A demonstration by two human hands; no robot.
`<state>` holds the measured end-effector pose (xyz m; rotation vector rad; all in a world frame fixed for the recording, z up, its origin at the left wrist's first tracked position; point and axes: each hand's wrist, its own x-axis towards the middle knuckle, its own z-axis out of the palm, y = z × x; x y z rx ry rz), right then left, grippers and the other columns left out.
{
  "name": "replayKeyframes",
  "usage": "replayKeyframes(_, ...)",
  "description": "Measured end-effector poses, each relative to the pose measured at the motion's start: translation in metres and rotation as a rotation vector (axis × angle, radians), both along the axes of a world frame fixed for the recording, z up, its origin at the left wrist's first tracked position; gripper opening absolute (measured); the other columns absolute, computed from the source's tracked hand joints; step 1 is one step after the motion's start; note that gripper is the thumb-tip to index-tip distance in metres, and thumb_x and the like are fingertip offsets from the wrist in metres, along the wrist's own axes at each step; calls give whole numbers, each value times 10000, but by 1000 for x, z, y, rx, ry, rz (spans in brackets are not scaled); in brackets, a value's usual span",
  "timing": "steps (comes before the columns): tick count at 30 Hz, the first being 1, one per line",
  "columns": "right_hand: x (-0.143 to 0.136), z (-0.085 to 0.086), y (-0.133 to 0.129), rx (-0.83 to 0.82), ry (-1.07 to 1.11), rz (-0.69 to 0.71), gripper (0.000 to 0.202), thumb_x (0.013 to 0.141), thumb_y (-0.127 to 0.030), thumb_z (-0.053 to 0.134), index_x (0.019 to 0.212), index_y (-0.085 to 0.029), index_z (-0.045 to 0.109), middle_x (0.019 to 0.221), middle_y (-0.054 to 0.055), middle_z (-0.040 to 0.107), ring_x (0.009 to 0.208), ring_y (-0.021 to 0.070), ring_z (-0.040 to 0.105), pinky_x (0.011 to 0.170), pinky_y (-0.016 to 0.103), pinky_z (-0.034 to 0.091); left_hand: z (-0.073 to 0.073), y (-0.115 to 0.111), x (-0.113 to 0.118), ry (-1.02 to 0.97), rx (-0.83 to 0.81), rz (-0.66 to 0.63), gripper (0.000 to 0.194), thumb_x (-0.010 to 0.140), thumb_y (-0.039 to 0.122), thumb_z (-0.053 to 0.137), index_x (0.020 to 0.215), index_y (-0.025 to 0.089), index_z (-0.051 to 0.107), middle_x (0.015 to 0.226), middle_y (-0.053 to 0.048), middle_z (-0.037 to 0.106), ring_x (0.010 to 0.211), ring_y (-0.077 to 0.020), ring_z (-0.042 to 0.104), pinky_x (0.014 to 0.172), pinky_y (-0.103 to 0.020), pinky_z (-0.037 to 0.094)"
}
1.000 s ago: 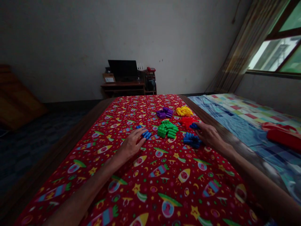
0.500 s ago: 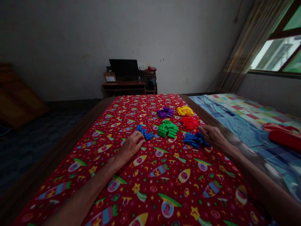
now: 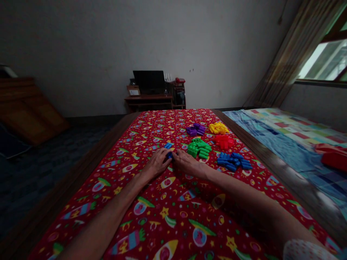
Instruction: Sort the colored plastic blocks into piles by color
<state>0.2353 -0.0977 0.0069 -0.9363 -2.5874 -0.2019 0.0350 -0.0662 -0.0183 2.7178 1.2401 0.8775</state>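
Note:
Several small blue plastic building blocks (image 3: 168, 146) lie around my two hands, partly hidden by the fingers. My left hand (image 3: 158, 161) rests low over the cloth with curled fingers closed on a dark blue block (image 3: 170, 155). From the other side my right hand (image 3: 187, 163) meets it, thumb and fingers pinched at the same block. A pile of green blocks (image 3: 199, 148) sits just beyond the right hand. Farther right lies a larger pile of blue blocks (image 3: 234, 161), apart from both hands.
Purple blocks (image 3: 195, 129), yellow blocks (image 3: 218, 128) and red blocks (image 3: 223, 142) form separate piles on the red patterned cloth (image 3: 200, 231). The table's dark wooden edge (image 3: 260, 155) runs along the right. A monitor (image 3: 149, 81) stands on a desk by the wall.
My right hand has moved left from the right-hand blue pile to meet my left hand at the small blue group. The view has turned slightly left.

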Motion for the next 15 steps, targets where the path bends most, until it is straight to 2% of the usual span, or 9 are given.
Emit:
replayKeyframes(2, -5, -4, 0, -44, -47, -57, 259, 883, -106, 474, 1125, -103, 566, 990, 161, 643, 960, 254, 596, 906, 428, 486, 4, -3, 1, -35, 17, 9, 263, 879, 283, 521, 1117, 189, 580, 1052, -92, 617, 1023, -238, 590, 912, -393, 500)
replayKeyframes(4, 2, -4, -8, -64, -20, -37, 225, 906, -157, 492, 1114, -121, 572, 962, 144, 645, 921, 238, 597, 861, 393, 498, 8, -6, 2, -34, 28, 29, 218, 861, 293, 549, 1052, 196, 586, 997, -75, 610, 979, -237, 595, 875, -380, 512)
replayKeyframes(7, 31, 4, -28, -48, 94, 26, 263, 951, -266, 476, 1170, -143, 554, 1048, 141, 647, 964, 220, 592, 829, 346, 498, 11, -10, 3, -19, 29, 60, 215, 861, 327, 553, 1034, 205, 588, 973, -63, 604, 959, -241, 597, 851, -374, 515)
replayKeyframes(9, 58, 13, -40, -36, 124, -9, 287, 960, -303, 469, 1192, -155, 552, 1106, 142, 643, 995, 219, 592, 832, 343, 494, 12, -11, 4, -22, 10, 62, 229, 868, 351, 547, 1043, 209, 590, 982, -62, 606, 950, -239, 604, 838, -368, 517)
replayKeyframes(12, 100, 28, -49, -49, 55, -191, 278, 949, -304, 486, 1166, -157, 578, 1119, 147, 648, 1008, 238, 596, 846, 367, 486, 12, -12, 5, -43, -23, 35, 257, 879, 373, 537, 1074, 214, 588, 1012, -65, 607, 947, -233, 614, 826, -357, 521)
replayKeyframes(15, 138, 38, -49, -112, -65, -444, 238, 930, -271, 503, 1091, -134, 611, 1061, 155, 667, 977, 256, 605, 858, 392, 477, 10, -11, 4, -58, -39, 5, 283, 892, 388, 522, 1115, 224, 578, 1061, -72, 606, 966, -230, 619, 836, -358, 522)
